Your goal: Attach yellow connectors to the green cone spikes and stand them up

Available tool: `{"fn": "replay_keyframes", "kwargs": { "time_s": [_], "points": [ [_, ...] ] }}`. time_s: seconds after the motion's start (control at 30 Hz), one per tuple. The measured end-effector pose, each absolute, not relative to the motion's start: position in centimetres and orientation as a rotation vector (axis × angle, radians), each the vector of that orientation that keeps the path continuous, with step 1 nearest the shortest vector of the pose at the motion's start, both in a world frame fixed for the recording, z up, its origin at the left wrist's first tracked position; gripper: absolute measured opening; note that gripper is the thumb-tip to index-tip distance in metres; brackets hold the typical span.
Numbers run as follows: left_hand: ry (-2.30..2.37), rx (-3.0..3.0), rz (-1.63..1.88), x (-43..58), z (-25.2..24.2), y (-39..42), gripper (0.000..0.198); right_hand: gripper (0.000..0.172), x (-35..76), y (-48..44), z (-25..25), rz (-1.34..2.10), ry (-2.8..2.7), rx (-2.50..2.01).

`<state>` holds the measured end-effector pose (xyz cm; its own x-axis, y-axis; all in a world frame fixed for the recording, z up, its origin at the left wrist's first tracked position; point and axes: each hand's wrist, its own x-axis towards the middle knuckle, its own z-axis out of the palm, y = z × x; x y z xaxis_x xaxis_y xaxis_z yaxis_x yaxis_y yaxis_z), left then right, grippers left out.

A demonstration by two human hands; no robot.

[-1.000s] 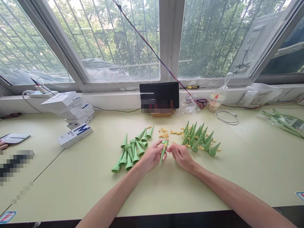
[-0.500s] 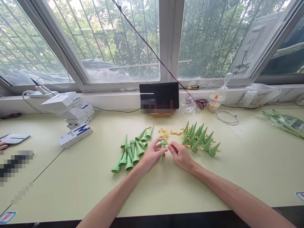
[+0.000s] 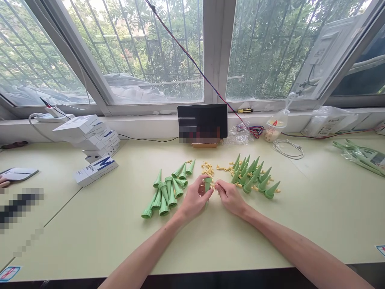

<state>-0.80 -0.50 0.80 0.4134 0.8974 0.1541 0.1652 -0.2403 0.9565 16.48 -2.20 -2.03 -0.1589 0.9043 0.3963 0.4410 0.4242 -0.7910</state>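
Note:
My left hand (image 3: 194, 197) is closed around a green plastic watering spike (image 3: 207, 183), its wide cap end up and its point downward, partly hidden by the fingers. From the cap's right side sticks a small yellow valve (image 3: 212, 186). My right hand (image 3: 231, 197) pinches at the valve's outer end, with its fingertips covering part of it. Left of my hands lies a loose group of green spikes (image 3: 164, 196), most with open ends toward me. To the right, several green spikes (image 3: 249, 184) stand on their caps with yellow valves fitted.
Loose yellow valves (image 3: 207, 168) lie just beyond my hands. Behind them stands a black screen (image 3: 203, 120). White boxes (image 3: 96, 170) are at the left, a bagged drink cup (image 3: 274, 129) and coiled white cable (image 3: 288, 149) at back right. Another person's hand (image 3: 3, 182) shows at the left edge.
My left fingers have shifted slightly on the spike, covering more of its lower part. The right hand has moved a little right, still pinching at the valve. The view has shifted slightly.

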Motion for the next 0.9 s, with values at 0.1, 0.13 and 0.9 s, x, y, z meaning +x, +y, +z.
{"fn": "replay_keyframes", "kwargs": {
  "time_s": [0.1, 0.13, 0.9],
  "points": [
    [0.949, 1.716, 0.941, -0.8, 0.8, -0.6, 0.04, 0.034, 16.5, -2.2, -2.0, 0.654, -1.764, -1.161],
    [0.952, 1.732, 0.945, -0.8, 0.8, -0.6, 0.039, 0.034, 16.5, -2.2, -2.0, 0.661, -1.76, -1.162],
    [0.994, 1.075, 1.015, -0.9, 0.6, 1.0, 0.044, 0.021, 16.5, -2.6, -2.1, 0.567, -1.738, -1.156]
  ]
}}
